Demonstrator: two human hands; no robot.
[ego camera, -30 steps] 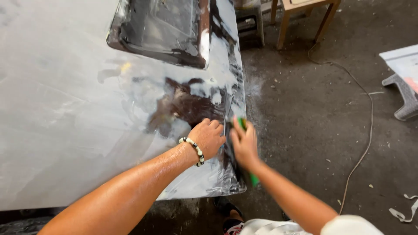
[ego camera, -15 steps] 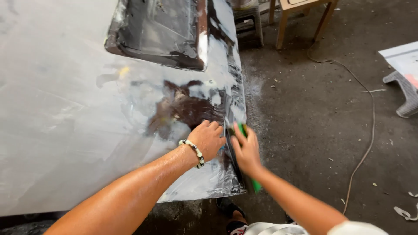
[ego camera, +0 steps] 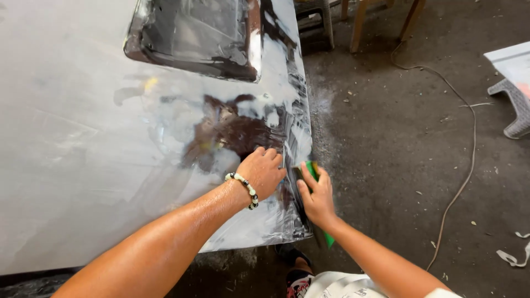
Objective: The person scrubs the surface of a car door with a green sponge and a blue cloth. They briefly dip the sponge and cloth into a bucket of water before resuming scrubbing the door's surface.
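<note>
A large grey-white panel (ego camera: 77,154) fills the left of the head view, with a dark sanded patch (ego camera: 232,132) near its right edge and a dark recessed opening (ego camera: 193,33) at the top. My left hand (ego camera: 264,172), with a bead bracelet on the wrist, rests flat on the panel beside the patch. My right hand (ego camera: 316,196) presses a green sanding block (ego camera: 313,170) against the panel's right edge; a green strip shows below the wrist.
A dark concrete floor (ego camera: 397,154) lies to the right, with a thin cable (ego camera: 464,165) across it. Wooden stool legs (ego camera: 359,22) stand at the top. A grey plastic piece (ego camera: 516,107) sits at the far right. My foot (ego camera: 295,276) shows below.
Both hands have stayed at the panel's right edge; the right hand with the green block has shifted slightly down along the edge.
</note>
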